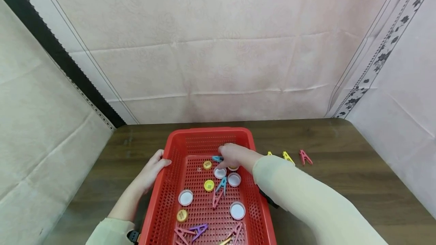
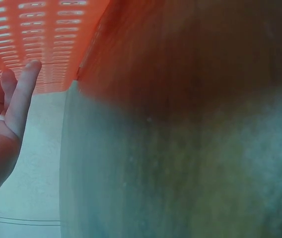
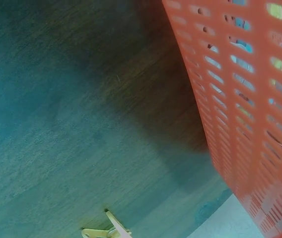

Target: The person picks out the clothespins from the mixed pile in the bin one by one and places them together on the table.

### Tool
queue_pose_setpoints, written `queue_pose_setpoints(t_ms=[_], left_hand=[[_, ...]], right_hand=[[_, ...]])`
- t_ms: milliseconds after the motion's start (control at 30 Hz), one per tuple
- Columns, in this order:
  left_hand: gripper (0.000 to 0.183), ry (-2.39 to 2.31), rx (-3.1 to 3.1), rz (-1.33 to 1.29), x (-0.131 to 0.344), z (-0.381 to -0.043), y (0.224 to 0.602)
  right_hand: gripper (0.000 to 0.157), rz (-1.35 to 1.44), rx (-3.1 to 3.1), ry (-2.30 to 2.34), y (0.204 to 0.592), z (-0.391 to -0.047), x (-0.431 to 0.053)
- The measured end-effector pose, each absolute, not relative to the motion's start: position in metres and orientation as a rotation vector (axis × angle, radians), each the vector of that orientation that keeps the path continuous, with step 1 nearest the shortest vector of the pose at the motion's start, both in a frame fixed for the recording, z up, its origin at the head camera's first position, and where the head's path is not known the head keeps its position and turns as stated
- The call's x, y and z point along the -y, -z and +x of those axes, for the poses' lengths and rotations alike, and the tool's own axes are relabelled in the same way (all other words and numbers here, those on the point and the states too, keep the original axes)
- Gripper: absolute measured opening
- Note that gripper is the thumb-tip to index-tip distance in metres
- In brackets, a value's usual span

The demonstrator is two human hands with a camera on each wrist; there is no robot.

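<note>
In the head view a red plastic basket [image 1: 160,194] with slotted walls stands on the table. My left hand [image 1: 152,171] grips its left rim, thumb over the edge and fingers along the outer wall. My right hand [image 1: 233,156] reaches over the right rim, fingers pointing down among the pieces. A blue clothespin [image 1: 217,158] and a white round cap [image 1: 220,173] lie right at its fingertips; I cannot tell whether it holds anything. Lower down lie another blue clothespin [image 1: 223,183], a pink one [image 1: 216,199], and a purple one [image 1: 200,231], among yellow caps [image 1: 209,185] and white caps.
Outside the basket, to its right, a pink clothespin [image 1: 305,157] and a yellow clothespin [image 1: 288,157] lie on the wooden table [image 1: 344,162]. Another yellow clothespin [image 3: 112,229] shows in the right wrist view. Pale cloth [image 1: 218,67] hangs behind the table and at both sides.
</note>
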State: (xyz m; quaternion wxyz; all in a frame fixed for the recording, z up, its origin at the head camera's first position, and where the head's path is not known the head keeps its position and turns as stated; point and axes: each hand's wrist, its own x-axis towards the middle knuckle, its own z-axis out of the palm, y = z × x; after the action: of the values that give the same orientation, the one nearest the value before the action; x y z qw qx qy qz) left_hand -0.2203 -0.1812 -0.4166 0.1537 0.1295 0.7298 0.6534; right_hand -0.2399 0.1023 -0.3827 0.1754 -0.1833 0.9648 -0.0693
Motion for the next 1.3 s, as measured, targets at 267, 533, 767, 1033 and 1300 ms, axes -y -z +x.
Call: queue_pose_setpoints(t_ms=[267,533,767,1033,1300], left_hand=[[0.025,-1.872,-2.091,0.356,0.1808,-0.2212,0.4173],[0.024,-1.876,-2.077,0.365,0.1823,-0.2211,0.4174],[0.024,-1.882,-2.081,0.358,0.1819,-0.2210,0.4178],[0.024,-1.880,-2.079,0.372,0.1818,-0.2210,0.4180],[0.025,-1.876,-2.080,0.383,0.1821,-0.2208,0.4177]], right_hand=[[0.046,-0.511,-2.731,0.175,0.3850,-0.2405,-0.1019],[0.043,-0.544,-2.718,0.013,0.3875,-0.2405,-0.0994],[0.046,-0.589,-2.703,-0.007,0.3883,-0.2407,-0.1007],[0.033,-0.631,-2.683,0.006,0.3885,-0.2393,-0.1022],[0.024,-0.640,-2.661,0.031,0.3870,-0.2382,-0.1025]])
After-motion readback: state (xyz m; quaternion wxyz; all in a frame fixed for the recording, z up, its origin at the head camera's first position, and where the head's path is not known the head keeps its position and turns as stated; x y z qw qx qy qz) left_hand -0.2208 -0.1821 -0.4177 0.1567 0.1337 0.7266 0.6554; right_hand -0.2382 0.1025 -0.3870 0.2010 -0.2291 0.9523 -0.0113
